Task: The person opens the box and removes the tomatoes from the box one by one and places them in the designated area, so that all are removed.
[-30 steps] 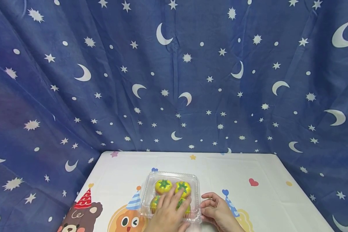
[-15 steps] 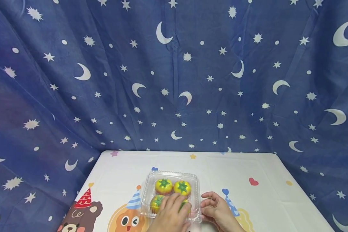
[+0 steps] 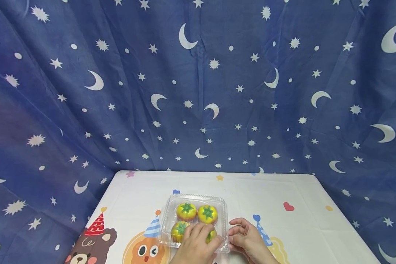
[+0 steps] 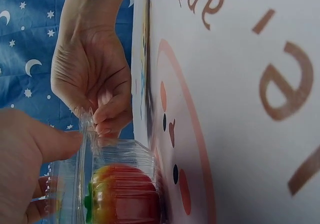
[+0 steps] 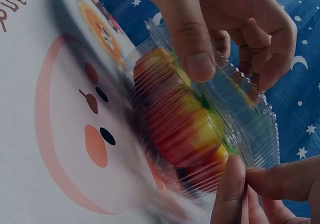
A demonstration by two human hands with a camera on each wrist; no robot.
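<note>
On the white cartoon-print tablecloth (image 3: 267,190), before a navy curtain (image 3: 231,77) printed with moons and stars, a clear plastic clamshell (image 3: 222,220) holds four yellow-red tomatoes (image 3: 186,212); the left hand (image 3: 198,244) rests relaxed over its top, while the right hand (image 3: 249,241) pinches its right edge.

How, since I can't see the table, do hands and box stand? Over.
Right hand pinching edge of clear box. Left hand over box front, grip unclear. Four yellow-red fruits inside; left hand partly blocks one from above.

Head view: high, forward-down; wrist views: close, side-on, sharing container (image 5: 262,135).
</note>
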